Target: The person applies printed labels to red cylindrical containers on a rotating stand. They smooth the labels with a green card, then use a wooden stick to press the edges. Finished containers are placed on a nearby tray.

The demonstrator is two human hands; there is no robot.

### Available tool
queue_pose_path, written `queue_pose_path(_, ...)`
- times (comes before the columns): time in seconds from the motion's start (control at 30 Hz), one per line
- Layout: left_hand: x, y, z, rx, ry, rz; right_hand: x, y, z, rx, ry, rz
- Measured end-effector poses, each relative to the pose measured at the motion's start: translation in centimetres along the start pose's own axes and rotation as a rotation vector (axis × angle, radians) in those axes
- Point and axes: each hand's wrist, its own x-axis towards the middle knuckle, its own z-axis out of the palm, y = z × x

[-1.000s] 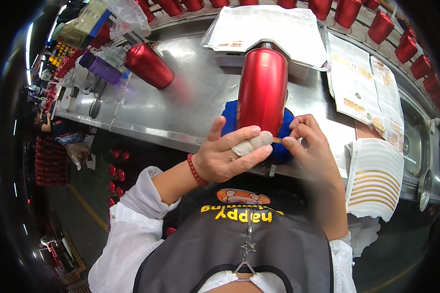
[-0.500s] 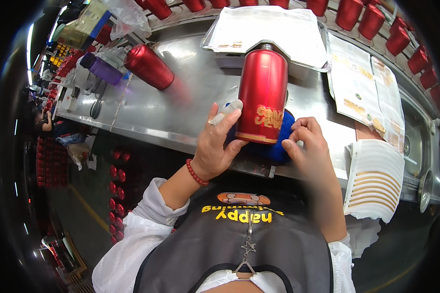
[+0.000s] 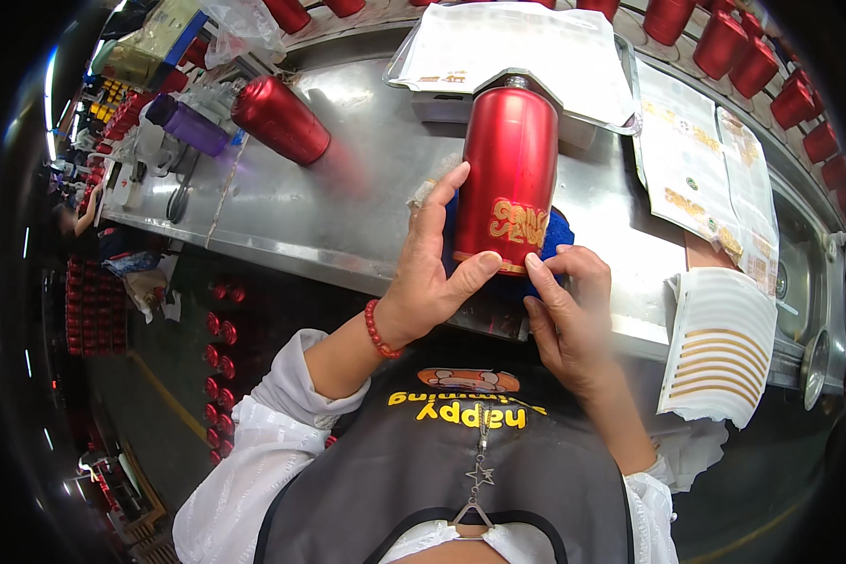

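A glossy red metal bottle (image 3: pixel 509 141) lies on a blue cloth (image 3: pixel 556 242), its neck away from me and its base toward me. Near the base it carries a gold ornamental decal (image 3: pixel 519 224) and a thin gold band. My left hand (image 3: pixel 428 263) holds the bottle's left side, thumb on the base edge; its fingertips, one wrapped in pale covering, are partly hidden. My right hand (image 3: pixel 573 315) touches the gold band at the lower right with the index fingertip. Its thumb sits apart below, and the other fingers bend beside the cloth.
White decal sheets lie on a tray (image 3: pixel 517 47) behind the bottle and to the right (image 3: pixel 681 155). A sheet with gold stripes (image 3: pixel 721 352) hangs at the right edge. Another red bottle (image 3: pixel 282 120) and a purple bottle (image 3: pixel 188 125) lie left on the metal table (image 3: pixel 348 226). Red bottles line the back.
My right hand has moved left and down from beside the bottle, bringing its index finger onto the base. My left thumb has shifted right onto the base edge; the bottle has turned slightly.
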Motion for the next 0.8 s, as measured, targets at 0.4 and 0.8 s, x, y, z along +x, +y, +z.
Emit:
queue_pose_path(0.4, 0.04, 0.04, -0.03, -0.108, -0.011, -0.054, 0.39, -0.15, 0.15, -0.03, 0.025, -0.02)
queue_pose_path(0.8, 0.01, 0.01, -0.15, -0.065, -0.051, -0.025, 0.05, 0.17, 0.27, -0.006, -0.006, -0.021)
